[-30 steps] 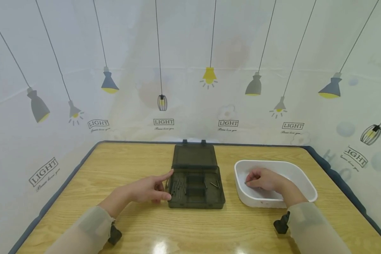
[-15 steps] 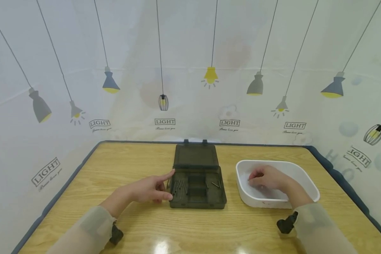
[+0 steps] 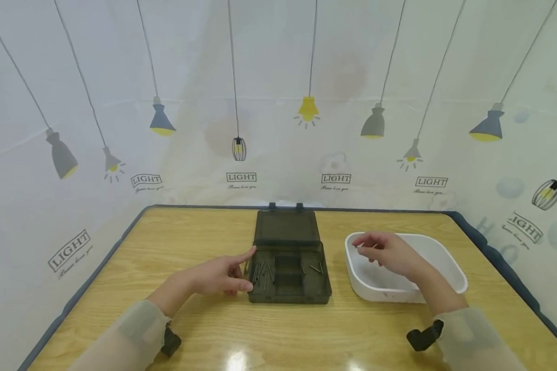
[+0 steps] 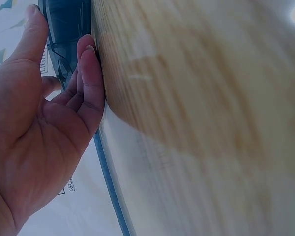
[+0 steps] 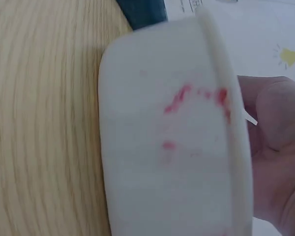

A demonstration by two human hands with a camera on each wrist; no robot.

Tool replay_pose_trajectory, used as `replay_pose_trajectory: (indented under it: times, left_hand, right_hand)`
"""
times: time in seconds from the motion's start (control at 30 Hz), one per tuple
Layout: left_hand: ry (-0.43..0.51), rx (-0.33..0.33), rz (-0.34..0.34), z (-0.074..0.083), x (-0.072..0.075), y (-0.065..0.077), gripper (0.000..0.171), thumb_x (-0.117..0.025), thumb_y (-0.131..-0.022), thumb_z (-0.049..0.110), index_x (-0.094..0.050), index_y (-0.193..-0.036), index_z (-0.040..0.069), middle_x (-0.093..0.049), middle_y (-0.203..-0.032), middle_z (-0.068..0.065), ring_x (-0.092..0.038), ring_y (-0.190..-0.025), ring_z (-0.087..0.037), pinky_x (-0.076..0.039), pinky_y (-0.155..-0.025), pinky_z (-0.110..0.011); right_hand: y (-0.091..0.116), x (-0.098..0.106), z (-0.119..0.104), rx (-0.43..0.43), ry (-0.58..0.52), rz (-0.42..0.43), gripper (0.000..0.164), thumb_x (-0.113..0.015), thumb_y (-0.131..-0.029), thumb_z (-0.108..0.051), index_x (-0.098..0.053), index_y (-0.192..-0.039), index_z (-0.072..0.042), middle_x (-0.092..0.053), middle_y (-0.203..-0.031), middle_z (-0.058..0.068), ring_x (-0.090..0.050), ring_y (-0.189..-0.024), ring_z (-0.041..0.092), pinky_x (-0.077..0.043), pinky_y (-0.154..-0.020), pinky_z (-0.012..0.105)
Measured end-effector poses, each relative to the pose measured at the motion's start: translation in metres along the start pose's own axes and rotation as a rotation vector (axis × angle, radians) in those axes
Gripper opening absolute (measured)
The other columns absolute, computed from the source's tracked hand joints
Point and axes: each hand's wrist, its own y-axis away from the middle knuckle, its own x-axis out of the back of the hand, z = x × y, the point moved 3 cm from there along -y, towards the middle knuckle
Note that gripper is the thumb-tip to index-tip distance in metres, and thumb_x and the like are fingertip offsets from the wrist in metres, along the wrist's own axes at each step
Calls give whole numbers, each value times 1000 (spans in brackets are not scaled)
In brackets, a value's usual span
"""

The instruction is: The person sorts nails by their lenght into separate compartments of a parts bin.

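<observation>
My left hand (image 3: 218, 275) is spread against the left side of a dark, see-through compartment box (image 3: 289, 296). Its index finger and thumb touch the box's edge, and the wrist view shows the other fingers low beside its wall. Several thin metal nail-like pieces (image 3: 263, 273) lie in the left compartment, with a few shorter ones (image 3: 316, 268) on the right. Over the left part of a white tray (image 3: 376, 296), my right hand (image 3: 390, 252) pinches a small dark piece (image 3: 356, 246), too small to identify. The right wrist view shows that hand partly hidden behind the tray's wall.
The box's lid (image 3: 288, 226) is folded back toward the far edge of the wooden table (image 3: 190, 324). A gap of bare wood separates box and tray. Behind stands a white curtain (image 3: 278, 62) printed with lamps.
My right hand has risen from the tray's floor to about its rim, and a small dark piece shows at its fingertips. The left hand stays at the box.
</observation>
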Motion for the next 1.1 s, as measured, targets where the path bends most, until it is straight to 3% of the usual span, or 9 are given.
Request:
replay_pose_trajectory:
  times: [0.13,0.37,0.5,0.63,0.87,1.1]
  left_hand:
    - [-2,2,0,1,0,0,99,-74,-106,42,-9,-179,24,-74,-95,-3,-71,-84,-21,-58,-78,-37]
    - [-2,-3,1,1,1,0,100,-74,-106,42,-9,-179,22,-74,-94,-3,-71,-83,-21,-58,-77,-36]
    - [-4,-6,-1,0,1,-1,100,-74,-106,42,-9,-179,21,-74,-94,-3,-70,-83,-21,-58,-76,-36]
    - [-1,-11,-1,0,1,-1,100,-74,-106,42,-9,-179,21,-74,-94,-4,-70,-83,-21,-58,-76,-36]
    - [7,-11,-7,1,0,-1,100,-74,-106,42,-9,-179,21,-74,-94,-4,-71,-83,-21,-58,-78,-36]
    - [5,-12,-8,0,0,-1,100,-74,-107,42,-8,-179,20,-74,-93,-4,-70,-83,-21,-58,-77,-36]
  right_hand:
    - [-1,-7,-17,54,-21,18,26,-73,-108,-28,-74,-129,-12,-78,-110,9,-67,-92,27,-54,-73,35]
    - [-8,-24,-40,55,-88,11,29,-78,-105,-28,-72,-123,-6,-81,-109,15,-70,-87,23,-51,-67,29]
    - [-11,-31,-49,81,-115,3,24,-76,-106,-24,-73,-120,-5,-78,-102,9,-66,-83,23,-51,-65,29]
    - [-14,-37,-54,104,-129,5,25,-75,-107,-21,-74,-123,-2,-74,-96,4,-62,-79,26,-51,-64,29]
    - [-18,-47,-57,73,-164,-7,30,-75,-107,-24,-74,-127,-1,-75,-94,0,-60,-74,22,-47,-60,28]
    - [-22,-54,-60,59,-161,-22,30,-73,-108,-25,-75,-127,-2,-71,-86,0,-62,-72,22,-47,-57,28]
